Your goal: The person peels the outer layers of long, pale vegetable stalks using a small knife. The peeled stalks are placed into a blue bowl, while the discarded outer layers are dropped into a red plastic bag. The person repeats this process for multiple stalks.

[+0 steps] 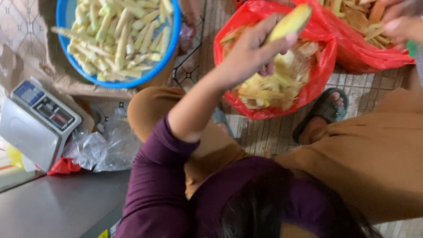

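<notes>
My left hand (249,53) is raised over an open red plastic bag (222,48) full of pale yellow husk peelings. It is shut on a yellow-green ear of baby corn still in its husk (291,21). My right hand (398,22) is blurred at the top right edge, over a second red bag (365,55) holding unpeeled ears. Its grip cannot be made out. A blue basin (66,17) at the top left is heaped with peeled baby corn (119,35).
A grey digital scale (37,121) sits at the left beside crumpled clear plastic bags (105,145). A grey flat surface (57,207) lies at the bottom left. My sandalled foot (324,110) rests on the tiled floor between my knees.
</notes>
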